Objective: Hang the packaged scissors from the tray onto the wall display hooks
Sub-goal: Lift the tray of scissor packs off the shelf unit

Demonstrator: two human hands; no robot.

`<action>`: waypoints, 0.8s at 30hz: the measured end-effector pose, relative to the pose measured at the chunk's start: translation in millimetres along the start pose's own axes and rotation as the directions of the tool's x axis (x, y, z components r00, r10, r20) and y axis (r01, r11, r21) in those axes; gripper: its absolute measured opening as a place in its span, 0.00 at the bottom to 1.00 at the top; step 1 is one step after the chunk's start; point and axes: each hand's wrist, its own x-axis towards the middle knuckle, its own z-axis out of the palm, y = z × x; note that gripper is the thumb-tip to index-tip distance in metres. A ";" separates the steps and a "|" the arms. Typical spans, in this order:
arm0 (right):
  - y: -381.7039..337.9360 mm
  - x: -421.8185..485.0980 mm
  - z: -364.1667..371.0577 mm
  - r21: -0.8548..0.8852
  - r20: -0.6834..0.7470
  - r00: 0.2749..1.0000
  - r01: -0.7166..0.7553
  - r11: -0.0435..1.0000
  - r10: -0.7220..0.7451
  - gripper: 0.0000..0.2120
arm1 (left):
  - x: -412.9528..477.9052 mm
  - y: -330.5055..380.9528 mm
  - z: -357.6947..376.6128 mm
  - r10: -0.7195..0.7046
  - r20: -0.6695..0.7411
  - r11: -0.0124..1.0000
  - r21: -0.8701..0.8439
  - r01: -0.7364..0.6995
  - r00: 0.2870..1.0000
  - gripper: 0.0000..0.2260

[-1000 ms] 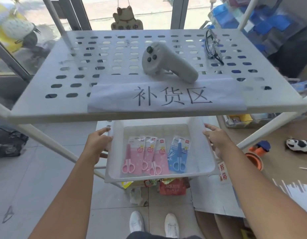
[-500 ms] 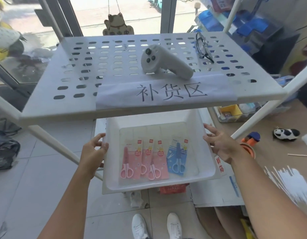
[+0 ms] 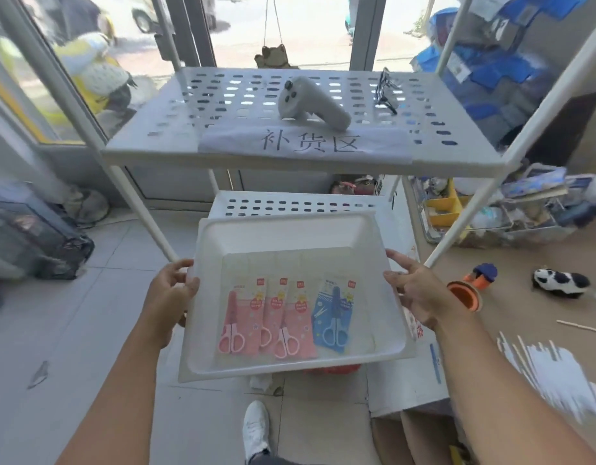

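A white plastic tray [image 3: 283, 234] hangs in front of me, clear of the rack. My left hand [image 3: 170, 292] grips its left rim and my right hand [image 3: 415, 290] grips its right rim. Flat on the tray floor lie three pink packaged scissors [image 3: 269, 318], overlapping side by side, and one blue packaged scissors [image 3: 333, 313] to their right. No wall display hooks are in view.
A white perforated rack shelf [image 3: 189, 109] stands ahead with a paper sign [image 3: 306, 144], a grey controller [image 3: 311, 104] and glasses [image 3: 385, 92] on it. A lower shelf [image 3: 289, 204] sits behind the tray. A toy panda [image 3: 559, 281], an orange toy [image 3: 465, 293] and cluttered bins lie right.
Both hands have pulled the tray out from under the top shelf toward me. It now sits fully clear of the rack, and the view has drawn back.
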 end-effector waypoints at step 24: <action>46.0 -106.3 214.8 -0.350 0.577 0.807 0.103 0.931 0.128 0.21 | -303.7 -145.6 -176.9 -0.249 -0.636 0.965 -0.230 0.128 0.730 0.13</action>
